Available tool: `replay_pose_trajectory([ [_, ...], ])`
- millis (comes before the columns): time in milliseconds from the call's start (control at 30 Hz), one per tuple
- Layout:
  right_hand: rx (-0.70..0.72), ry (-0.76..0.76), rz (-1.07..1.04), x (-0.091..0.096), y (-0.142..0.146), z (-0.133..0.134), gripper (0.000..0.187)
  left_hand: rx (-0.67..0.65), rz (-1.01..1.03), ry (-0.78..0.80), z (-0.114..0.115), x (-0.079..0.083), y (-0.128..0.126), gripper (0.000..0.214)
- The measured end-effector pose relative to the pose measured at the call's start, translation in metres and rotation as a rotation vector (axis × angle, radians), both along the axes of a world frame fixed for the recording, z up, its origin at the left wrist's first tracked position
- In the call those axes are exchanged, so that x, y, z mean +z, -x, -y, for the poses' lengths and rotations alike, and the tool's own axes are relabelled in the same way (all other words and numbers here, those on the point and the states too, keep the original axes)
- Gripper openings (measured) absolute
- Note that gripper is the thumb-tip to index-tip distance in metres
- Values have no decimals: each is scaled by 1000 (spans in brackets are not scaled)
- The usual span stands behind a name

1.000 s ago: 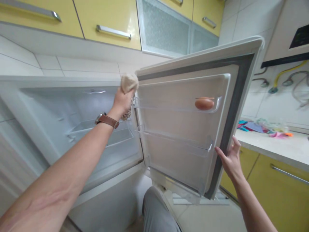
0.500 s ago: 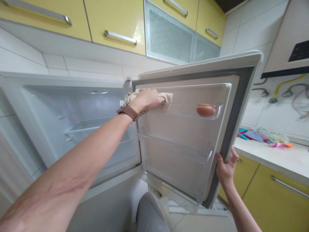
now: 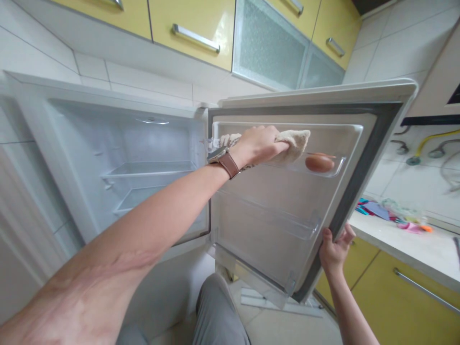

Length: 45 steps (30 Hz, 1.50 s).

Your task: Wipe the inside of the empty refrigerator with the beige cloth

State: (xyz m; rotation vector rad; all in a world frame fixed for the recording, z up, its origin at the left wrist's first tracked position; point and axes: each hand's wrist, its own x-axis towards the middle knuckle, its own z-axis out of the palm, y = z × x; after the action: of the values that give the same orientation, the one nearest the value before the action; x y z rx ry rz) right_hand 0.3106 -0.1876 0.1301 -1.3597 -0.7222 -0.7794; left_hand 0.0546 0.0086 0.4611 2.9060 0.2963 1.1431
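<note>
My left hand (image 3: 260, 143), with a brown-strapped watch (image 3: 226, 160) on its wrist, is closed on a cream cloth (image 3: 296, 143). The cloth lies along the upper shelf on the inside of the open fridge door (image 3: 262, 206). A reddish-brown, rounded object (image 3: 319, 162), perhaps a small clay bowl, sits at the right end of that shelf, just right of the cloth. My right hand (image 3: 336, 247) grips the door's free edge by the grey seal (image 3: 354, 184), thumb on the inner side. The cloth's middle is hidden beneath my left hand.
The fridge compartment (image 3: 143, 139) stands open at left, with glass shelves (image 3: 151, 168). Lower on the door is a clear shelf (image 3: 273, 220). Yellow cabinets (image 3: 190, 28) hang above. Right of the door, a white counter (image 3: 406, 244) holds colourful cloths and plastic (image 3: 391, 211).
My left hand has slid the cloth rightward along the upper door shelf, closer to the reddish-brown object. My right hand keeps its hold on the door edge. The view has shifted slightly.
</note>
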Motion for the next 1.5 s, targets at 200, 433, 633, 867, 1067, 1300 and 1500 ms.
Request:
replay_pose_trajectory([
  [200,-15,12,0,0,1,2,70,16,33,2,-14,-2,8,38],
  [433,-42,25,11,1,1,2,70,104,79,-28,-51,-8,20,40],
  [633,-66,20,21,1,2,2,71,204,129,-34,-91,-12,30,39],
  [867,-80,30,16,3,5,3,74,273,201,-8,-116,-19,41,35],
  [1067,-75,25,22,4,6,3,73,325,254,-23,-111,-33,40,39],
  [1300,-122,31,-13,3,6,4,77,312,265,-27,-110,-36,39,44],
  [1500,-97,15,-15,3,6,3,78,318,279,-43,-111,-38,38,45],
])
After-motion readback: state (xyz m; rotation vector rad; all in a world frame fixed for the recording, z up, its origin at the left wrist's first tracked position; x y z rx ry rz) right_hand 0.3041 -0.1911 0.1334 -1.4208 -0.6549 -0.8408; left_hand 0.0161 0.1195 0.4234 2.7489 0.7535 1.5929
